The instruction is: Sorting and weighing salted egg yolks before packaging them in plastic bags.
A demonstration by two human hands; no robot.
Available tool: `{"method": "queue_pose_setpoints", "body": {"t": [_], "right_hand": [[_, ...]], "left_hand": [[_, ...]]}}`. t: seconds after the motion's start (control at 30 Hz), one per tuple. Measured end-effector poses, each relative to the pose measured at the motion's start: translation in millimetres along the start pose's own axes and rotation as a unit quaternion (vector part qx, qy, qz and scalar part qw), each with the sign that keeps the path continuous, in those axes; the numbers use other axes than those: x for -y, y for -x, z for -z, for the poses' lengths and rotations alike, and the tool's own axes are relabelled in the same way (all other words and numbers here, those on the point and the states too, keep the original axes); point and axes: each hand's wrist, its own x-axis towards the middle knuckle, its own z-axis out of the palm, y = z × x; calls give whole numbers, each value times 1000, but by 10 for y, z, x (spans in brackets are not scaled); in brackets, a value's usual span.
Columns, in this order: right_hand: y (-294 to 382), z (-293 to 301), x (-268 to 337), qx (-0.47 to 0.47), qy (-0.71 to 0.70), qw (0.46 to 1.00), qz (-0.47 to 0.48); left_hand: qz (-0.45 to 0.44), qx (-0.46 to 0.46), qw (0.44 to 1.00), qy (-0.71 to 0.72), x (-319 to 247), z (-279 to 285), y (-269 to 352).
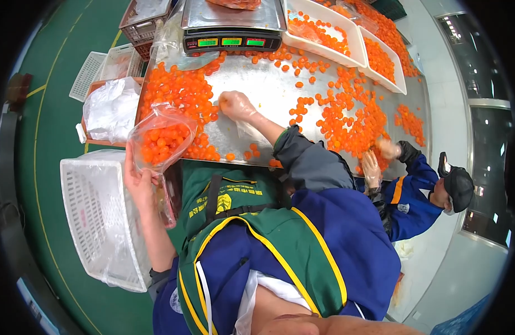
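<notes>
My bare left hand (142, 180) grips the rim of a clear plastic bag (134, 138) at the left front corner of the steel table (261, 79). Round orange balls, which look like salted egg yolks (163, 144), fill the lower part of its open mouth. Beside and behind the bag spreads a loose heap of the same yolks (178, 86). My right hand (238, 105), in a clear plastic glove, is over bare steel just right of that heap. Its fingers are curled, and whether they enclose a yolk is hard to see.
A digital scale (234, 39) stands at the back, with a filled bag (236, 3) on its pan. White trays (362, 58) of yolks are at back right. A co-worker's gloved hands (371, 167) work at another heap (353, 121). White crates (102, 217) stand left.
</notes>
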Motion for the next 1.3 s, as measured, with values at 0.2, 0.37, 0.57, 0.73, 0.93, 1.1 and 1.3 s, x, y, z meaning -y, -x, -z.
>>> {"method": "queue_pose_setpoints", "body": {"t": [0.2,0.37,0.57,0.73,0.93,1.1,1.3], "right_hand": [[-161,408,1761,-75,-347,930,93],[-107,394,2036,-23,-236,951,197],[-278,128,496,-86,84,991,61],[238,-371,609,-46,207,967,145],[389,-410,244,-76,117,958,251],[-25,-102,140,-175,35,978,103],[-271,-135,-150,-38,191,981,18]], "left_hand": [[0,-3,1000,-1,-61,-174,35],[-15,-30,999,-2,-27,-47,-49],[15,-43,999,-7,7,120,-28],[20,-51,999,3,-47,-13,-81],[12,-38,999,5,20,54,-75],[20,-29,999,13,-14,42,-57],[12,-27,1000,8,-42,-50,-32]]}}
